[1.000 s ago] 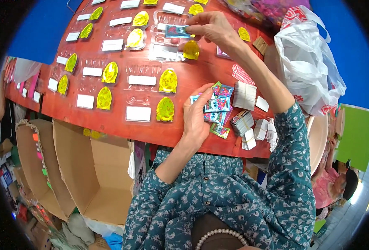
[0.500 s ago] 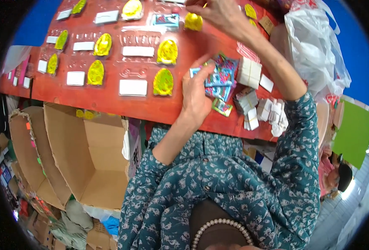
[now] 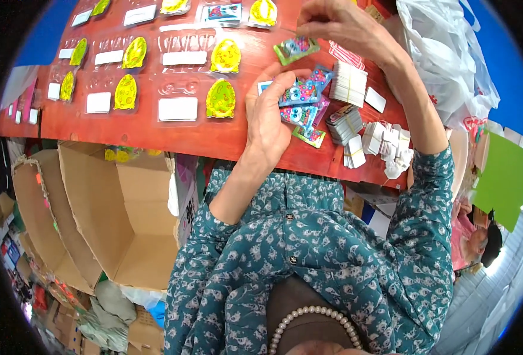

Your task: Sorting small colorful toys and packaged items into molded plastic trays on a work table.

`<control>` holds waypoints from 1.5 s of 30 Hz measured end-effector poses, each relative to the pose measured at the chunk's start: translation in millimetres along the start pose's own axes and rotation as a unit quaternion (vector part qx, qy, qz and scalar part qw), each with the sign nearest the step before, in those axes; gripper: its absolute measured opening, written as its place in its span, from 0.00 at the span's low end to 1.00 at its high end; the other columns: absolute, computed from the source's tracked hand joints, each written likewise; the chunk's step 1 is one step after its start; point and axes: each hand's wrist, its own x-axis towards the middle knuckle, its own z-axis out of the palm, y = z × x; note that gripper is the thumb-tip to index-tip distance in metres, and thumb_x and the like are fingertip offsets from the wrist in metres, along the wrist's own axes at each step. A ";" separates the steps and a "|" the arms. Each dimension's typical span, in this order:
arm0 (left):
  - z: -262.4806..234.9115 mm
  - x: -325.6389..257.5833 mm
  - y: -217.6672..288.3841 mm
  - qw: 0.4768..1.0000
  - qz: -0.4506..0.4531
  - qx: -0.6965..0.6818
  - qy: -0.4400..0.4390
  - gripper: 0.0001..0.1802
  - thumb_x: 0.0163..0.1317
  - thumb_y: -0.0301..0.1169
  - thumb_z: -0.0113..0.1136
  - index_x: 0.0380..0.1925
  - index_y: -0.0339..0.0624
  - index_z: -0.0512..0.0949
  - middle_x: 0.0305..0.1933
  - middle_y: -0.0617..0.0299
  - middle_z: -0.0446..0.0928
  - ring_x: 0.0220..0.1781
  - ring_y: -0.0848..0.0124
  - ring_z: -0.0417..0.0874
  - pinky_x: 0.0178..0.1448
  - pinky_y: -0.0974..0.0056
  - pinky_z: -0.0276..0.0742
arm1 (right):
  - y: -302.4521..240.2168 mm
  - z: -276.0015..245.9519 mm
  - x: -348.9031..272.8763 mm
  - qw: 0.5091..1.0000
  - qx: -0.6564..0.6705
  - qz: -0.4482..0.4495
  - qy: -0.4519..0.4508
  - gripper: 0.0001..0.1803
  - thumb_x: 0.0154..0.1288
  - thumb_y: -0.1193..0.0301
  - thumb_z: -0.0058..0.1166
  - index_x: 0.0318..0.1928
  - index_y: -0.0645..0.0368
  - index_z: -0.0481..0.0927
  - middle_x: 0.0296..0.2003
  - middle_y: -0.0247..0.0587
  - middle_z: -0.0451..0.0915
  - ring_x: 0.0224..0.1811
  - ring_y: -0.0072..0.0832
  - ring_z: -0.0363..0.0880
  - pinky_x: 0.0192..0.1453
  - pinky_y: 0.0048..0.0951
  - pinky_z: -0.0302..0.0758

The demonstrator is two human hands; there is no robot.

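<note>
Now your right hand [image 3: 341, 26] has drawn nearer, pinching one green card [image 3: 297, 49]; your left hand [image 3: 270, 115] grips fanned blue cards [image 3: 301, 97] on the red surface [image 3: 214, 139].

A red work table [image 3: 214, 139] spans the upper view, open cardboard boxes [image 3: 96, 213] stand beneath its left side, blue surfaces [image 3: 512, 89] flank both upper corners, and daylight enters lower right.

Red table [image 3: 214, 139]: near edge left of the left hand [image 3: 268, 121] bare, open to a reach. Centre and far side taken by rows of clear blister trays [image 3: 181, 97] with yellow cards. Right side crowded: white card stacks [image 3: 349, 83], loose bundles [image 3: 385, 145], white plastic bag [image 3: 444, 53]. Below left, open cardboard box [image 3: 113, 219].
</note>
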 end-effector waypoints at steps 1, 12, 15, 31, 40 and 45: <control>-0.3 -3.4 2.4 1.000 -0.001 -0.003 0.003 0.15 0.56 0.22 0.52 0.44 0.31 0.68 0.36 0.48 0.78 0.36 0.66 0.81 0.40 0.66 0.79 | -2.5 -2.2 3.6 0.997 0.073 0.004 -0.010 0.08 0.56 0.73 0.52 0.28 0.67 0.77 0.18 0.36 0.74 0.23 0.20 0.70 0.27 0.24 0.66; -1.7 -63.7 41.8 0.996 -0.078 -0.034 -0.013 0.12 0.57 0.25 0.52 0.41 0.32 0.68 0.37 0.46 0.77 0.37 0.66 0.81 0.41 0.64 0.79 | -57.8 54.3 54.7 0.951 0.310 0.019 -0.010 0.05 0.57 0.75 0.52 0.28 0.64 0.78 0.18 0.33 0.76 0.20 0.17 0.73 0.24 0.19 0.69; -3.0 -77.5 53.4 0.997 -0.067 -0.027 -0.028 0.13 0.59 0.27 0.51 0.42 0.32 0.68 0.39 0.47 0.77 0.38 0.67 0.80 0.42 0.67 0.78 | -63.3 77.1 65.5 0.981 0.125 -0.057 0.135 0.06 0.52 0.77 0.52 0.28 0.68 0.78 0.17 0.42 0.76 0.20 0.23 0.75 0.24 0.25 0.71; -37.3 -117.8 93.3 0.991 -0.036 0.089 0.094 0.15 0.61 0.34 0.49 0.46 0.40 0.69 0.39 0.58 0.77 0.28 0.71 0.81 0.22 0.73 0.76 | -82.6 122.1 40.6 0.976 0.193 -0.096 0.029 0.06 0.51 0.74 0.55 0.29 0.64 0.79 0.21 0.44 0.79 0.22 0.27 0.79 0.28 0.28 0.74; -61.6 -105.3 111.7 0.993 0.081 0.062 0.056 0.13 0.58 0.25 0.49 0.43 0.30 0.70 0.38 0.50 0.77 0.32 0.65 0.82 0.36 0.63 0.83 | -86.9 112.0 38.8 0.978 0.106 -0.168 0.062 0.08 0.55 0.70 0.54 0.30 0.62 0.79 0.21 0.41 0.76 0.23 0.27 0.75 0.27 0.28 0.70; -59.7 -92.8 115.7 0.981 0.150 0.103 0.069 0.13 0.57 0.23 0.51 0.43 0.31 0.70 0.37 0.52 0.77 0.33 0.68 0.82 0.37 0.64 0.83 | -98.3 93.1 29.7 0.938 0.312 -0.014 -0.153 0.13 0.62 0.63 0.52 0.32 0.60 0.79 0.21 0.26 0.74 0.22 0.10 0.67 0.23 0.14 0.61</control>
